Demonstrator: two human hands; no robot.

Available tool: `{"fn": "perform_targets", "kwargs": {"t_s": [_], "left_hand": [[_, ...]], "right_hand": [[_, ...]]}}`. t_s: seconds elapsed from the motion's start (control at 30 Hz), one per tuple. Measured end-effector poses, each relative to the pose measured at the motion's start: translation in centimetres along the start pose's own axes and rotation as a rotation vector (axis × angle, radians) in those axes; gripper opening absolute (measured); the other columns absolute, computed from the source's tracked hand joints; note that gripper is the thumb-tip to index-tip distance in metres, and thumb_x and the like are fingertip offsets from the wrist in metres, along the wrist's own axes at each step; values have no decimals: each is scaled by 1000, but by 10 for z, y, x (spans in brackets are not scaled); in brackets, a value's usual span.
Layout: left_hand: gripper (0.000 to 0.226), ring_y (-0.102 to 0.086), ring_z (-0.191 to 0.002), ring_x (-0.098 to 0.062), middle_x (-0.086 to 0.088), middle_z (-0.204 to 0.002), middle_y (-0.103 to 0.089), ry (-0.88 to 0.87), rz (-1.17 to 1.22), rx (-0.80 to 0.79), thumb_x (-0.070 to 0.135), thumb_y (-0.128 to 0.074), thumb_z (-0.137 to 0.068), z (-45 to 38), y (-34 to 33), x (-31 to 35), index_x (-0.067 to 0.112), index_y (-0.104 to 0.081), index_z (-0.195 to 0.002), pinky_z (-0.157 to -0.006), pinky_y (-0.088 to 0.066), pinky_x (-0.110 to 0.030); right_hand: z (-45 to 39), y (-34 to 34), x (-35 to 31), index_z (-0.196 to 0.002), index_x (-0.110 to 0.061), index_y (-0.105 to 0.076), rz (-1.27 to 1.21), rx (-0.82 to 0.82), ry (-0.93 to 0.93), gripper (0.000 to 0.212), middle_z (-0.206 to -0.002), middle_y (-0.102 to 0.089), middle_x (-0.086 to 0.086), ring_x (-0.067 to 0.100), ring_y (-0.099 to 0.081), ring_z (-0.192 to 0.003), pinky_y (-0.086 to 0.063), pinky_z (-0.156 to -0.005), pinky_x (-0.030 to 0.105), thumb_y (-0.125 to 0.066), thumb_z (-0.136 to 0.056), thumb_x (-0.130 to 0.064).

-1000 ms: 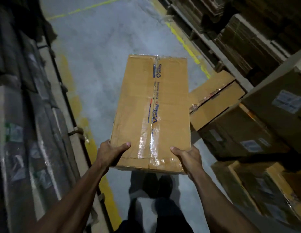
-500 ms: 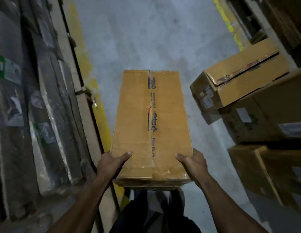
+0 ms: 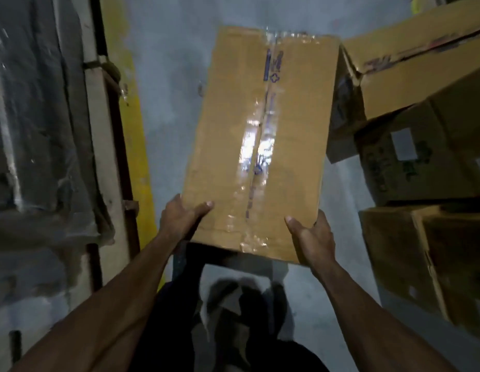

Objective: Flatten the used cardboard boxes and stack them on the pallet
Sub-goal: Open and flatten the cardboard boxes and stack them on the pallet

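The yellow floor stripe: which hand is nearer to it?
Left. The left hand holds the taped box at its near left corner, close beside the yellow floor stripe. The right hand holds the opposite near corner, farther away.

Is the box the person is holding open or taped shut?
Taped shut. The box has shiny clear tape running down its closed top seam, while the left hand and right hand grip its near corners.

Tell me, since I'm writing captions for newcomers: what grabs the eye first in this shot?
The tan cardboard box fills the centre, its top seam sealed with shiny clear tape, and it is not yet flattened. The left hand and right hand grip its near corners, thumbs on top. More cardboard boxes are piled at the right, and a yellow floor stripe runs along the left.
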State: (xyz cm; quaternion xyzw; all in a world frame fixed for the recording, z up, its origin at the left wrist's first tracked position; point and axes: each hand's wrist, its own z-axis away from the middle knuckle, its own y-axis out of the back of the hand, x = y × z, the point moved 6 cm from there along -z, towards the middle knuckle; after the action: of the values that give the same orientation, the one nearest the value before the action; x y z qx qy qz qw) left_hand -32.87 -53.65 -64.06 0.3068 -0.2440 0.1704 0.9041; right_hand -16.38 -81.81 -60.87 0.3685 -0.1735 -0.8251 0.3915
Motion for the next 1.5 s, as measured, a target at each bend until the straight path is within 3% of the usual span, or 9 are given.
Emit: {"fn": "perform_targets", "kwargs": {"t_s": [0.17,0.3,0.43,0.57,0.73,0.97,1.23,1.37,1.5], "left_hand": [[50,-65,-101,-25,-4,-108,-69,-46,24,40,45,-86,-73,9,-1,1,18,-66,-110,-93,-54,-42],[42,-64,-98,-24,-5,-106,-68,-102,53,26,41,-83,-78,5,-2,-12,17,-64,-107,-85,-50,-34],[54,-67,-98,-24,-2,-105,-72,-196,24,48,62,-81,-66,4,3,-24,23,-66,-101,-89,-55,-39],[38,-63,-100,-21,1,-103,-66,-263,59,58,47,-81,-79,5,3,-35,26,-60,-101,-90,-51,-33],[41,-63,-102,-23,1,-104,-66,-329,105,57,48,-80,-79,5,5,-46,25,-62,-109,-93,-52,-36],[72,-68,-97,-26,1,-102,-73,-338,66,73,79,-72,-48,36,32,-83,28,-66,-98,-90,-56,-48],[81,-66,-100,-34,-8,-109,-71,-294,-163,92,77,-70,-61,76,15,-138,15,-68,-114,-79,-52,-37],[71,-65,-103,-35,-16,-113,-69,-184,-138,-22,59,-78,-73,61,-24,-162,2,-65,-114,-78,-52,-36],[69,-63,-102,-34,-8,-109,-65,-105,-76,13,55,-76,-77,39,-44,-182,8,-57,-123,-82,-50,-37]], "right_hand": [[-4,-13,12,-134,-29,-53,-74,27,117,56,-112,-63,-6,26,-57,-107,-44,-98,40,-73,-85,-48],[-3,-15,15,-128,-29,-57,-89,52,159,49,-102,-59,-8,22,-53,-98,-41,-91,35,-71,-86,-48],[1,-17,15,-129,-26,-57,-67,95,201,52,-104,-57,-6,23,-52,-99,-40,-92,36,-69,-86,-52],[4,-22,17,-129,-24,-57,-49,110,236,54,-115,-64,0,29,-58,-110,-43,-95,41,-68,-86,-56],[8,-27,22,-133,-23,-55,-44,94,268,60,-124,-64,3,25,-57,-103,-44,-90,38,-64,-87,-61],[48,-48,57,-127,-22,-56,-65,71,231,61,-121,-65,7,33,-59,-110,-48,-100,50,-60,-84,-65],[81,-85,148,-134,-12,-46,-170,96,34,57,-130,-59,16,39,-55,-114,-46,-97,43,-60,-93,-49],[68,-88,162,-138,-10,-44,-109,123,17,56,-133,-58,18,40,-55,-117,-47,-99,48,-59,-95,-43],[43,-107,161,-145,-12,-37,-107,80,50,60,-136,-56,17,37,-55,-116,-46,-100,48,-61,-96,-37]]}}
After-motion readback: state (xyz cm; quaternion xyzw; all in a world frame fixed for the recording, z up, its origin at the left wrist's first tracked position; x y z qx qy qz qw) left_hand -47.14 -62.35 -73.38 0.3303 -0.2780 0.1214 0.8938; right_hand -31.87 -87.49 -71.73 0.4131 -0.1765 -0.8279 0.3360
